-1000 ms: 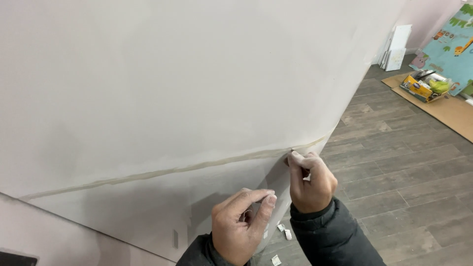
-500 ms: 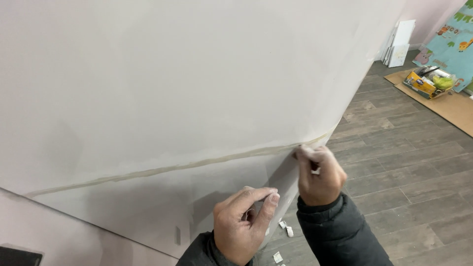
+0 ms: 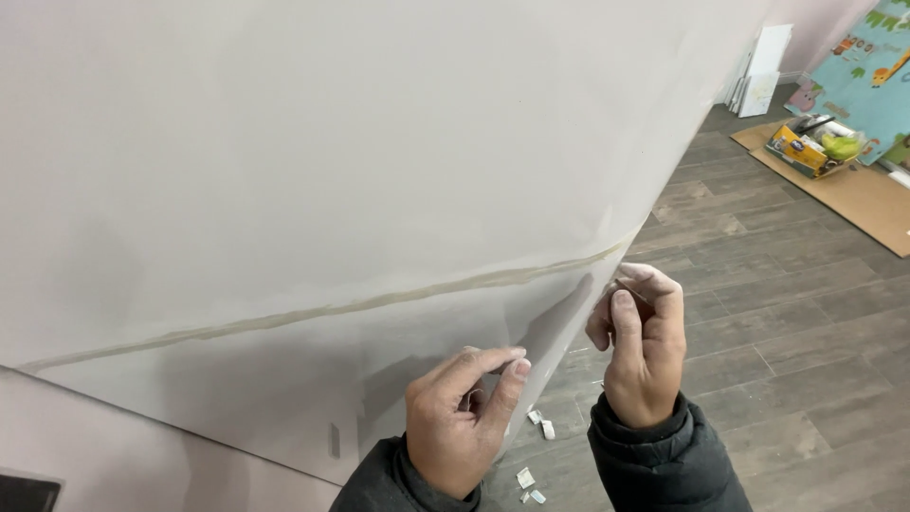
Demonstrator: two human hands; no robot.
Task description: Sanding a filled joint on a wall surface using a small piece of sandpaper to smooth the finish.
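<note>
Fingers [image 3: 517, 365] of the left hand [image 3: 460, 427], low in the frame's centre, curl nearly closed, thumb and forefinger pinching the edge of the large white sheet [image 3: 313, 190] that fills the upper left. Just right of centre, the right hand [image 3: 645, 346] pinches the sheet's corner by the yellowish tape line [image 3: 379, 305]. Paper scraps [image 3: 536, 446] lie on the wood floor [image 3: 758, 313].

The large white sheet [image 3: 360, 190] runs past the top and left edges. Right hand [image 3: 643, 341] fingertips conceal whatever they pinch. Floor scraps [image 3: 538, 446] are too small to identify. The crate [image 3: 810, 147] contents are indistinct.
</note>
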